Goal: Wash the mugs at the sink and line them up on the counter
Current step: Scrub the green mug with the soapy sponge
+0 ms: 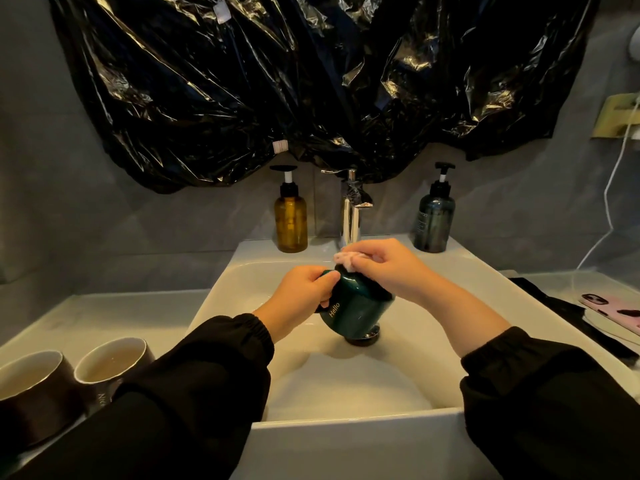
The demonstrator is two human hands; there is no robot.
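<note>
A dark green mug [356, 306] lettered "Hello" is held tilted over the white sink [346, 386], its mouth pointing away from me. My left hand [304, 292] grips it by the handle side. My right hand [384, 265] pinches a pink cloth [346, 259] against the mug's rim. Two dark brown mugs [31, 393] [110, 365] with pale insides stand upright on the counter at the lower left, side by side.
A chrome tap [351, 216] stands behind the sink between an amber pump bottle [291, 220] and a dark pump bottle [434, 220]. A pink phone [613, 308] and a black item lie on the right counter. Black plastic sheeting [311, 81] covers the wall.
</note>
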